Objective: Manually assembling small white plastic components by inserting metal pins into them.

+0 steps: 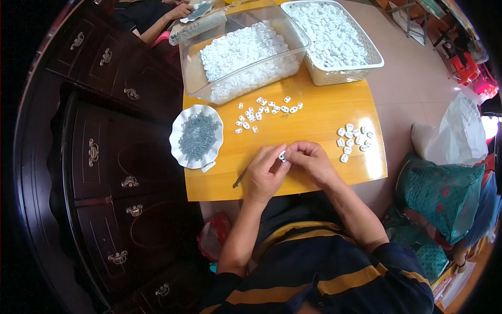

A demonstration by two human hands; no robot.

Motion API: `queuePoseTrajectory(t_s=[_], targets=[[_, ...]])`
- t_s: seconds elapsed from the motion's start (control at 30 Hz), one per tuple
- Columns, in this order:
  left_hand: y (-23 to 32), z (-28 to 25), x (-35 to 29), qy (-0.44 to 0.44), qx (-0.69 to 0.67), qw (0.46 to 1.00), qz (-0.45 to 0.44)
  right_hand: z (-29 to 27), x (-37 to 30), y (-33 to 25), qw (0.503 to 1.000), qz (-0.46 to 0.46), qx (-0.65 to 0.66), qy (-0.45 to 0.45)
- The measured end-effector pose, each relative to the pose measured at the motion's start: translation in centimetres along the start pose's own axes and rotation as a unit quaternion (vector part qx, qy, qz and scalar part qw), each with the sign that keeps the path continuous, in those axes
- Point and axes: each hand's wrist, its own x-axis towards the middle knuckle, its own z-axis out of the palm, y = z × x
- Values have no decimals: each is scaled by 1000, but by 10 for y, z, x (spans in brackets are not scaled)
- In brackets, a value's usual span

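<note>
L hand & R hand: fingertips pinched tight on 1 white pc. Prob. early: small group at 3 o'clock, clear tub heaped at 11.

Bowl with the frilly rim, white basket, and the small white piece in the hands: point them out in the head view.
Bowl (175,137): head view, left side of its frilly rim.
White basket (340,77): head view, its near wall.
Small white piece (282,155): head view, its exposed face.

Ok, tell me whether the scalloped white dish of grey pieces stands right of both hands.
No. The scalloped white dish stands left of the left hand and right hand.
</note>
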Motion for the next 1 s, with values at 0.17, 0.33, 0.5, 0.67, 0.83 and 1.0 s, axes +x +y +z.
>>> queuePoseTrajectory(t_s=[0.17,0.33,0.5,0.67,0.83,1.0], targets=[[2,-2,2,10,-7,1000,9,5,-1,-7,997,20,69,11],[3,-1,2,10,-15,1000,3,5,0,-8,998,16,57,6],[3,-2,2,7,9,1000,26,2,1,-2,999,17,37,17],[8,-2,3,7,37,998,42,-2,2,10,999,-14,14,40],[5,-1,0,28,52,995,79,6,-5,5,998,-11,44,48],[11,1,0,28,54,993,100,3,-14,8,998,-15,11,65]])
